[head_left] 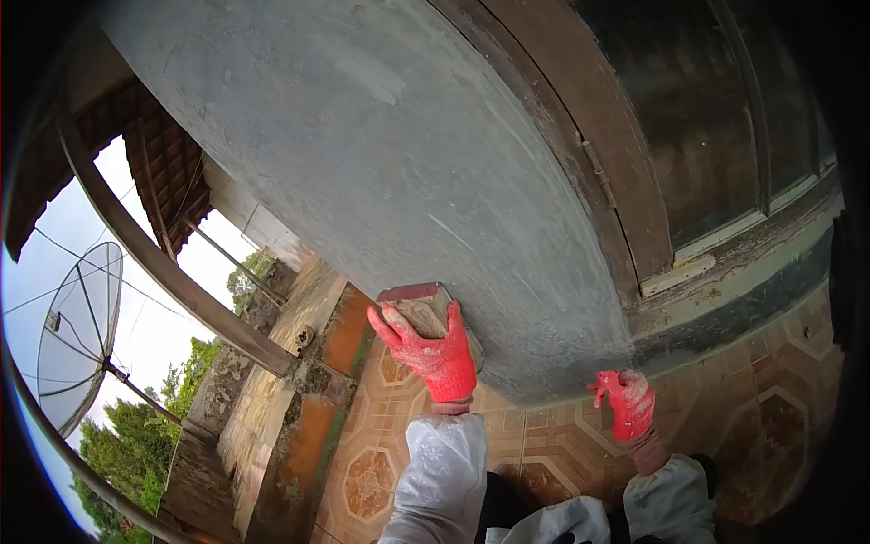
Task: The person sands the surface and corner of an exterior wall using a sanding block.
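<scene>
My left hand (435, 358), in a red dusty glove, grips a sanding block (419, 308) with a dark red wrapped edge. Its fingers and thumb spread around the block's sides, and the block lies flat against the grey wall (390, 163) near its lower left edge. In a matching red glove, my right hand (627, 403) hangs free near the foot of the wall, over the tiles. Its fingers are loosely bent and apart, and I see nothing in them. Pale scuffs and scratches mark the wall surface.
A brown wooden frame (589, 172) with dark glass borders the wall on the right. Patterned floor tiles (372, 480) lie below. On the left are a low orange and weathered ledge (290, 453), a curved rail (163, 245), a satellite dish (82, 335) and trees.
</scene>
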The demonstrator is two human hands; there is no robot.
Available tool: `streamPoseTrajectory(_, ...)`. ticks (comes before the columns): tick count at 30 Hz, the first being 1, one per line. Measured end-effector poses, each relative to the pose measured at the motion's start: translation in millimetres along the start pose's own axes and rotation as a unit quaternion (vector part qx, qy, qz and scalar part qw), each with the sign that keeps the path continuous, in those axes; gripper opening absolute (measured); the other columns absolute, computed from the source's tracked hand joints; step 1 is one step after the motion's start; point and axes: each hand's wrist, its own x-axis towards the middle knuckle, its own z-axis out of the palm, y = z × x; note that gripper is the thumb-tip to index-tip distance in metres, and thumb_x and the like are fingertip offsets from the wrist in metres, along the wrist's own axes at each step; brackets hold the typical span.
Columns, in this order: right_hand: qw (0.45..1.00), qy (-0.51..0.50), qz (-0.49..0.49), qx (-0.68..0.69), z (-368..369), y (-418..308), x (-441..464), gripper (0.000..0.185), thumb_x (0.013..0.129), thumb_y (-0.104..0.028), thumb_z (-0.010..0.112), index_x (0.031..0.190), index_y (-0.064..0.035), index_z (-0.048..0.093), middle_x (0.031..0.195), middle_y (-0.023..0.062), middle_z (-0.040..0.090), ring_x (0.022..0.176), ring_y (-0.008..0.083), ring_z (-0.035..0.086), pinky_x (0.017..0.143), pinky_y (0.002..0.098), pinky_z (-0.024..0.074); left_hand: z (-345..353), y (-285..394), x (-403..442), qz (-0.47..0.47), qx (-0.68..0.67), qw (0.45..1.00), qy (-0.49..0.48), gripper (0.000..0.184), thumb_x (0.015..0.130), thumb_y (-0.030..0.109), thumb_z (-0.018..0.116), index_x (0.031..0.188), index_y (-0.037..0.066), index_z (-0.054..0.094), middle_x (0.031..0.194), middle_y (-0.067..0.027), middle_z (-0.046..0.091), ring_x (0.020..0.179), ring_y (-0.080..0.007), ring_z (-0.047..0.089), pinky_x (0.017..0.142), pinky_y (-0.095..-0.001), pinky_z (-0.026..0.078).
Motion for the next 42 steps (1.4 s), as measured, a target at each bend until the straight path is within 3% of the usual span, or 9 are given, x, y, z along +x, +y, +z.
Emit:
streamPoseTrajectory(2, 1.0, 0.014, -0.004, -0.015, -2.9, -5.6, -4.6, 0.024, 0.098, -0.018, 0.061, 0.095, 0.0039, 0.07, 0.071, 0.0143, 0.07, 0.077, 0.0249, 0.073, 0.081, 0.0362, 0.0561, 7.9, -6.4, -41.0, 0.02, -0.046, 0.999, 0.011, 0.103, 0.071, 0.017, 0.089, 0.153, 0.0, 0.03, 0.157, -0.0284, 0.029, 0.142, -0.0481, 0.037, 0.116, -0.0527, 0.035)
streamPoseTrajectory(9, 0.999, 0.029, -0.016, 0.017, 8.7, -6.7, -0.3, 0.027, 0.099, -0.02, 0.061, 0.097, 0.0051, 0.069, 0.068, 0.0118, 0.069, 0.081, 0.0225, 0.073, 0.081, 0.0333, 0.0549, -6.9, 16.4, 41.8, 0.005, -0.011, 1.0, -0.001, 0.098, 0.072, 0.016, 0.088, 0.15, -0.003, 0.032, 0.156, -0.0282, 0.033, 0.14, -0.0464, 0.04, 0.117, -0.05, 0.034)
streamPoseTrajectory(11, 1.0, 0.023, -0.008, 0.004, 8.1, -5.1, -0.3, 0.027, 0.1, -0.021, 0.06, 0.099, 0.0045, 0.068, 0.068, 0.0115, 0.068, 0.081, 0.0228, 0.073, 0.081, 0.033, 0.0547, -1.7, 12.2, 35.6, 0.011, 0.003, 1.0, 0.018, 0.094, 0.07, 0.023, 0.089, 0.144, -0.005, 0.039, 0.154, -0.0297, 0.035, 0.134, -0.0471, 0.046, 0.11, -0.0511, 0.041)
streamPoseTrajectory(15, 1.0, 0.02, 0.004, 0.015, 10.3, -7.6, 0.3, 0.028, 0.1, -0.022, 0.06, 0.098, 0.0044, 0.068, 0.068, 0.0109, 0.068, 0.081, 0.0226, 0.073, 0.08, 0.0328, 0.0544, 8.3, -15.5, -70.5, -0.103, 0.005, 0.995, -0.012, 0.096, 0.074, 0.024, 0.087, 0.149, -0.004, 0.035, 0.154, -0.0282, 0.036, 0.14, -0.0452, 0.04, 0.116, -0.0503, 0.035)
streamPoseTrajectory(19, 0.999, 0.026, -0.001, 0.029, 0.0, -4.0, 2.8, 0.029, 0.099, -0.02, 0.06, 0.101, 0.0073, 0.071, 0.067, 0.0082, 0.066, 0.082, 0.0197, 0.07, 0.08, 0.0327, 0.0533, -3.7, -6.4, -72.1, -0.19, -0.065, 0.976, -0.08, 0.089, 0.078, 0.018, 0.081, 0.15, -0.005, 0.034, 0.152, -0.0244, 0.039, 0.143, -0.0415, 0.036, 0.119, -0.0497, 0.029)
streamPoseTrajectory(25, 1.0, 0.026, 0.007, 0.002, 4.9, -1.9, 8.0, 0.029, 0.1, -0.024, 0.059, 0.096, 0.002, 0.07, 0.064, 0.0079, 0.065, 0.081, 0.0216, 0.072, 0.081, 0.032, 0.0528, 1.9, -7.7, 53.9, -0.159, -0.054, 0.985, 0.046, 0.094, 0.082, 0.022, 0.083, 0.155, -0.003, 0.029, 0.152, -0.0226, 0.039, 0.142, -0.0385, 0.036, 0.118, -0.0482, 0.029)
streamPoseTrajectory(32, 1.0, 0.02, 0.004, 0.007, 8.9, -6.1, 4.9, 0.031, 0.1, -0.026, 0.058, 0.09, 0.0017, 0.07, 0.063, 0.0076, 0.065, 0.082, 0.021, 0.072, 0.081, 0.0313, 0.0521, 6.2, -40.5, -93.9, -0.215, -0.024, 0.974, -0.067, 0.098, 0.08, 0.024, 0.084, 0.156, -0.003, 0.026, 0.152, -0.0253, 0.036, 0.142, -0.0405, 0.035, 0.118, -0.0478, 0.029)
streamPoseTrajectory(37, 1.0, 0.025, -0.008, -0.017, 7.2, -7.0, 7.0, 0.031, 0.1, -0.026, 0.058, 0.094, 0.0025, 0.069, 0.064, 0.0075, 0.065, 0.082, 0.0209, 0.072, 0.081, 0.0312, 0.0522, -9.4, -28.1, -21.2, -0.157, -0.04, 0.984, -0.08, 0.096, 0.079, 0.023, 0.085, 0.154, -0.004, 0.029, 0.152, -0.0254, 0.036, 0.142, -0.0408, 0.035, 0.118, -0.0482, 0.03)
streamPoseTrajectory(42, 0.999, 0.013, 0.002, -0.029, 8.6, 1.7, 8.3, 0.03, 0.101, -0.025, 0.058, 0.096, 0.0029, 0.069, 0.064, 0.0074, 0.065, 0.082, 0.0208, 0.072, 0.081, 0.0315, 0.0526, -0.9, 2.6, 32.6, -0.105, -0.033, 0.993, 0.037, 0.096, 0.077, 0.02, 0.085, 0.153, -0.003, 0.03, 0.15, -0.0245, 0.038, 0.14, -0.0409, 0.038, 0.118, -0.0485, 0.031)
